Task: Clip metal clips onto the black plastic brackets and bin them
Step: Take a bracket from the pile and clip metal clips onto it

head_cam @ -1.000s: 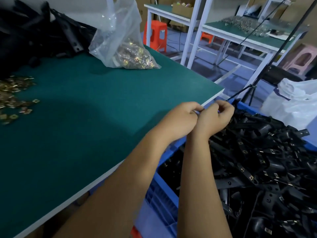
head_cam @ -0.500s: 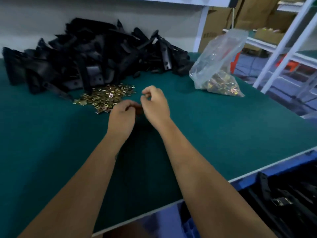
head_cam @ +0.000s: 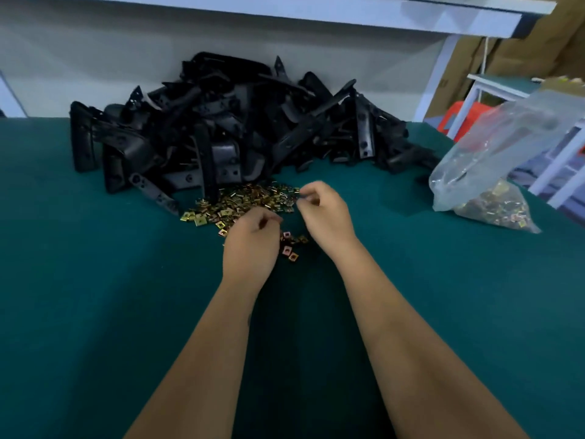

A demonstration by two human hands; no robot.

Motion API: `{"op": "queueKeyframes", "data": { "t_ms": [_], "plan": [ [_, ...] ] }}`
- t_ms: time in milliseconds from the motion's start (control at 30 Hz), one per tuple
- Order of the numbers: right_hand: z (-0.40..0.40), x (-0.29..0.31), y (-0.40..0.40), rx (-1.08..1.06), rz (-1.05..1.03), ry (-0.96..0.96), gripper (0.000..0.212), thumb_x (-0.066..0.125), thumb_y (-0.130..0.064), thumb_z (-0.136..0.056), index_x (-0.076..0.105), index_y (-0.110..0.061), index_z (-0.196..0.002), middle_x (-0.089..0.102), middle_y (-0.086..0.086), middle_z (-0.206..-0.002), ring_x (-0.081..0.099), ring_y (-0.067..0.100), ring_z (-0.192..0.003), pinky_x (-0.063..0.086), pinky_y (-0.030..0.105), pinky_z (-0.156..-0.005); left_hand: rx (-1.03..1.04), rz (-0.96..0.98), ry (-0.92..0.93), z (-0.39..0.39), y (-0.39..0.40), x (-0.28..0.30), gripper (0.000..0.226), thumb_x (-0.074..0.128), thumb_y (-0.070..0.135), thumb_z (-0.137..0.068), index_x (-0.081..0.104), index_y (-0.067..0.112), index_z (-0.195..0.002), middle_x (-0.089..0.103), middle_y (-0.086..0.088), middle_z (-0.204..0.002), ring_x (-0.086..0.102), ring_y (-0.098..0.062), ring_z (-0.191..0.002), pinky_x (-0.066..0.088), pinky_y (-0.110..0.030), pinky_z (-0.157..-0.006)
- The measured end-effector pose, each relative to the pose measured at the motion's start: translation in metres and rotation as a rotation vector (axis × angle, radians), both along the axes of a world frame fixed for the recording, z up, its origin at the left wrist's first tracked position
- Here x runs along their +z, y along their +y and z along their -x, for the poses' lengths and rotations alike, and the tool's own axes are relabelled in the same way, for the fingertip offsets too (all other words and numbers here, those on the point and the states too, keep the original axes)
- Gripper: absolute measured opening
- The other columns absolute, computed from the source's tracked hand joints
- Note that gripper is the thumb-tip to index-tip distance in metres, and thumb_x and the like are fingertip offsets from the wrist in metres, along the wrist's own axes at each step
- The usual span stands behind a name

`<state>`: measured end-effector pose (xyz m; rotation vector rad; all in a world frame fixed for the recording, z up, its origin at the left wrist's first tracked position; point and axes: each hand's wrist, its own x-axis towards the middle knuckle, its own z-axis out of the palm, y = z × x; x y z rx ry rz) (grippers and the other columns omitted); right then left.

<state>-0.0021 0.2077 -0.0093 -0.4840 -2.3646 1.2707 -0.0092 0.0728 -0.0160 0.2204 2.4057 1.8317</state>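
A heap of black plastic brackets (head_cam: 228, 131) lies at the back of the green table (head_cam: 95, 296). In front of it spreads a scatter of small brass-coloured metal clips (head_cam: 250, 199). My left hand (head_cam: 251, 245) is down on the near part of that scatter with its fingers curled; the hand hides whether it pinches a clip. My right hand (head_cam: 324, 213) hovers at the scatter's right edge, fingers curled and thumb against forefinger, with nothing visible in it. No bracket is in either hand.
A clear plastic bag (head_cam: 493, 185) with more metal clips lies at the right of the table. A white shelf (head_cam: 285, 11) runs overhead. A red stool (head_cam: 462, 117) and white table frames stand beyond the right edge.
My view swung from the blue bin of finished brackets back to the table. Both hands moved forward from the bare mat onto the clip scatter.
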Motion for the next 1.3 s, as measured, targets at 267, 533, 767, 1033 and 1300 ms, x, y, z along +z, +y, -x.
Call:
{"op": "queueKeyframes", "data": {
  "t_ms": [267,533,767,1033,1300],
  "plan": [
    [0.079,0.032,-0.007,0.164,0.362,-0.111,0.044,0.041,-0.046,-0.101,0.044,-0.035,-0.144,0.036,-0.004,-0.153,0.034,0.019,-0.138,0.031,0.036,-0.106,-0.022,-0.005,-0.007,0.008,0.003,-0.005,0.029,0.046,0.016,-0.091,0.064,0.034,-0.078,0.068,0.01,-0.07,0.061,-0.01,-0.064,0.049,-0.032,-0.059],
    [0.055,0.016,-0.006,-0.376,0.451,0.424,0.026,0.054,-0.01,-0.098,0.07,-0.013,-0.118,0.067,-0.009,-0.111,0.06,0.002,-0.104,0.043,0.006,-0.086,-0.044,0.026,-0.016,0.011,0.003,-0.006,0.027,0.046,0.019,-0.092,0.065,0.036,-0.081,0.067,0.013,-0.069,0.059,-0.003,-0.06,0.051,-0.033,-0.064],
    [-0.016,-0.005,-0.016,-0.432,0.762,0.584,0.032,0.06,0.0,-0.093,0.066,-0.03,-0.105,0.058,-0.004,-0.081,0.058,0.004,-0.08,0.046,0.016,-0.081,-0.073,-0.07,-0.011,0.003,-0.001,-0.001,0.026,0.047,0.019,-0.097,0.067,0.033,-0.086,0.067,0.016,-0.069,0.059,-0.005,-0.064,0.056,-0.04,-0.069],
    [-0.024,0.003,-0.048,0.0,1.206,0.538,0.037,0.058,0.007,-0.092,0.057,-0.003,-0.127,0.071,0.012,-0.112,0.069,0.023,-0.102,0.057,0.03,-0.082,-0.076,-0.257,0.018,-0.009,-0.009,0.002,0.023,0.05,0.016,-0.099,0.065,0.032,-0.09,0.064,0.014,-0.083,0.061,-0.011,-0.083,0.054,-0.046,-0.088],
    [-0.037,0.001,-0.07,-0.133,-0.102,0.476,0.01,0.063,-0.007,-0.086,0.064,-0.013,-0.094,0.066,-0.003,-0.088,0.06,0.013,-0.087,0.052,0.034,-0.076,-0.181,-0.542,-0.11,-0.013,-0.013,0.009,0.061,0.066,0.036,-0.084,0.044,0.032,-0.141,0.065,0.013,-0.119,0.061,-0.003,-0.115,0.047,-0.028,-0.101]
  ]
}}
